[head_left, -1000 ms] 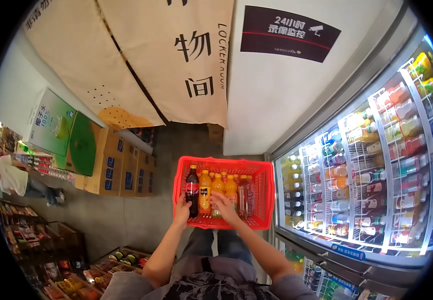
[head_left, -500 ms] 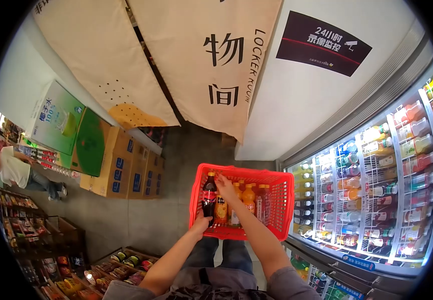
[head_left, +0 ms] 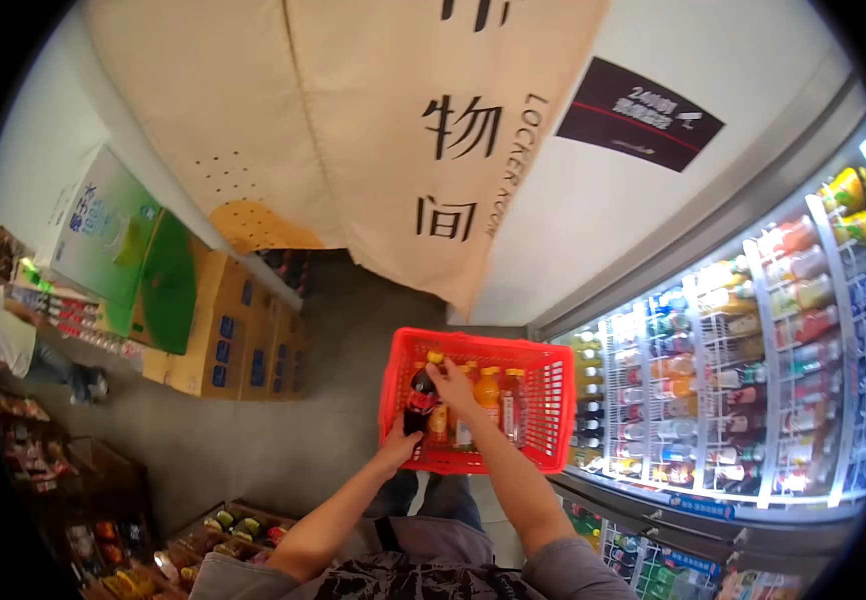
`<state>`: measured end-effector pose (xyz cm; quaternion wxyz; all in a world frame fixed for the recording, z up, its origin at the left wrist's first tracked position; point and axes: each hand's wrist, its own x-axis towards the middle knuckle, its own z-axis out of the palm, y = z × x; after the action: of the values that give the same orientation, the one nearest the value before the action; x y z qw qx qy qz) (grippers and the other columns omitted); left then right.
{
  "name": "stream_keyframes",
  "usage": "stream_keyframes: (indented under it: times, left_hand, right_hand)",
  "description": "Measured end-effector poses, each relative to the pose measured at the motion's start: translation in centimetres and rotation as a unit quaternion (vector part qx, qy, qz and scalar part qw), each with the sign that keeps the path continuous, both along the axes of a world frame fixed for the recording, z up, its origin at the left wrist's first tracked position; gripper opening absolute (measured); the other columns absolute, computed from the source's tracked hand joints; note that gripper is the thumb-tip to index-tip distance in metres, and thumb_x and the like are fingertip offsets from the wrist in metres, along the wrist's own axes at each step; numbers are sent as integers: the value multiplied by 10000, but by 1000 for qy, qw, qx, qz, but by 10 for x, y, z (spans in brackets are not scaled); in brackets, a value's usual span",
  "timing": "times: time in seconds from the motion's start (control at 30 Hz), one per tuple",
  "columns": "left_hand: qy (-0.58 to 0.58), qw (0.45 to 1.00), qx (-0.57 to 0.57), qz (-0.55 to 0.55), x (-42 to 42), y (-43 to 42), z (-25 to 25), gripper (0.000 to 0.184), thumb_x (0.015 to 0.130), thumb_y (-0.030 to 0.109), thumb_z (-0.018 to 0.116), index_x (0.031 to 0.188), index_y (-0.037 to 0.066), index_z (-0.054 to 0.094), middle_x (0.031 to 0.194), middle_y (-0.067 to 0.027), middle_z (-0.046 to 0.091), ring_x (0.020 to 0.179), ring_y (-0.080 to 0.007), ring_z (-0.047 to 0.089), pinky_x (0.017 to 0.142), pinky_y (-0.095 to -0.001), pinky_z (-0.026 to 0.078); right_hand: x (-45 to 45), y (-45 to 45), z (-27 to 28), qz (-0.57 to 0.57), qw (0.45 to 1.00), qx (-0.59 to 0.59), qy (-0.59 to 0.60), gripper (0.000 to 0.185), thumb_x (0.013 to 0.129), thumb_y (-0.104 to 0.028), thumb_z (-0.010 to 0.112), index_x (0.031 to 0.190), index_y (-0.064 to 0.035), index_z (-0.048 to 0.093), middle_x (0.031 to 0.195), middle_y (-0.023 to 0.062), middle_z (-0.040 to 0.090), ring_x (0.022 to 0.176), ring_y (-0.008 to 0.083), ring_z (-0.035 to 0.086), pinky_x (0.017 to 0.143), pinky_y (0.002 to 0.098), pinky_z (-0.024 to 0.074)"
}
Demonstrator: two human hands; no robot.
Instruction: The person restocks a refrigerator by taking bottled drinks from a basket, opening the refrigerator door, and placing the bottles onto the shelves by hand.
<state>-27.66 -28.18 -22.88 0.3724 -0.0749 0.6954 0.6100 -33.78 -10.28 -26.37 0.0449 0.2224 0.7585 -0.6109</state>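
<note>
A dark cola bottle (head_left: 420, 398) with a red label and yellow cap stands slightly tilted at the left end of a red shopping basket (head_left: 559, 405). My left hand (head_left: 400, 443) is closed around its lower part, at the basket's near left corner. Up at the neck, just below the cap, the fingers of my right hand (head_left: 453, 388) are pressed on the same bottle. Beside it in the basket are several more bottles, among them an orange drink bottle (head_left: 488, 388) and a clear-looking bottle (head_left: 511, 405). My right forearm partly covers them.
A lit drinks fridge (head_left: 713, 390) lines the right side. Ahead hangs a beige curtain (head_left: 373, 130) beside a white wall with a dark sign (head_left: 641, 113). Cardboard boxes (head_left: 238, 335) are stacked left, with snack shelves (head_left: 223, 530) below and a person (head_left: 28, 345) at far left.
The view has shifted, so fridge and boxes sit further left. The cola bottle's top now leans more to the right, and my right hand has come up to its neck.
</note>
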Motion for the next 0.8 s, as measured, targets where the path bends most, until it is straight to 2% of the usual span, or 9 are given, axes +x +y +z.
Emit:
stream_keyframes:
  times: [0.13,0.23,0.33,0.4,0.43,0.6,0.67,0.73,0.8]
  left_hand:
    - [84,995,42,-34,4,-9,-13,682,878,94,641,1470,29,308,1376,-145,498,1247,-225,497,1050,-341,392]
    - [152,985,51,-68,3,-8,45,731,846,120,703,1460,12,323,1332,-156,532,1214,-238,530,1030,-348,415]
    - [241,955,153,-84,-3,6,18,772,807,124,759,1450,2,349,1249,-165,592,1106,-240,603,959,-338,474]
    - [221,954,142,-141,-4,12,43,738,809,126,754,1434,-2,383,1207,-170,613,1072,-238,617,939,-342,479]
    - [244,940,146,-190,-5,18,63,710,811,119,750,1420,-5,407,1203,-166,612,1077,-234,610,939,-342,474]
    - [221,893,267,-288,10,73,76,707,826,104,736,1436,-17,399,1241,-130,577,1084,-209,582,905,-308,468]
    - [133,899,277,-312,33,93,103,736,847,111,718,1469,-15,346,1287,-123,544,1098,-189,564,897,-292,463]
    - [133,892,260,-344,48,114,96,730,861,108,703,1475,-15,329,1296,-122,537,1103,-184,559,904,-292,463]
    - [187,875,283,-346,79,139,113,677,899,116,673,1464,-22,327,1302,-120,537,1110,-189,561,929,-300,464]
  right_hand:
    - [41,-5,49,-4,994,35,99,394,950,-314,625,1213,-32,546,963,97,688,860,175,663,742,301,515]
    - [74,-11,108,-49,988,118,89,408,937,-270,644,1242,-24,533,982,137,700,921,203,695,761,319,535]
    - [102,3,144,-68,977,104,174,379,938,-208,639,1248,-16,536,1027,122,681,929,187,670,793,317,525]
    - [122,13,161,-116,974,25,194,386,944,-189,637,1282,-34,537,1034,74,680,902,132,634,775,301,516]
    - [132,21,163,-128,987,76,59,409,959,-192,623,1326,-43,520,1070,69,677,921,117,626,772,297,514]
    - [188,50,179,-225,941,-36,249,403,954,-204,641,1293,-16,533,1126,77,657,1052,132,613,942,288,483]
    - [223,60,202,-231,941,-65,240,434,954,-155,633,1333,-13,479,1212,94,613,1120,145,580,987,308,457]
    - [250,63,196,-241,909,-62,335,555,954,-142,628,1433,-37,369,1336,117,528,1208,163,519,1038,327,421]
    - [287,62,199,-268,919,-64,283,628,961,-184,622,1477,-24,301,1361,130,506,1234,181,501,1060,341,408]
